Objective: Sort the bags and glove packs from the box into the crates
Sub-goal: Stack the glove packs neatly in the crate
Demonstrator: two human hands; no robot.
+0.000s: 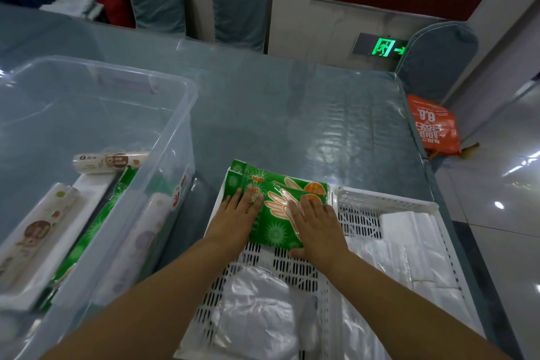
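Pressing glove packs flat at the crate's far end

Resting palm-down on the green glove packs: left hand on their left edge, right hand on their right half, fingers straight and close together, nothing pinched. Packs stacked, slightly fanned, at the far end of the left crate, long axis running toward the far desk edge, fingertips pointing the same way. Clear bags at the near end of that crate; white bags in the right crate alongside. Remaining stock, rolls and more green packs, inside the box at the desk's left. Left hand nearer the box, so likely first to reach for the next item.
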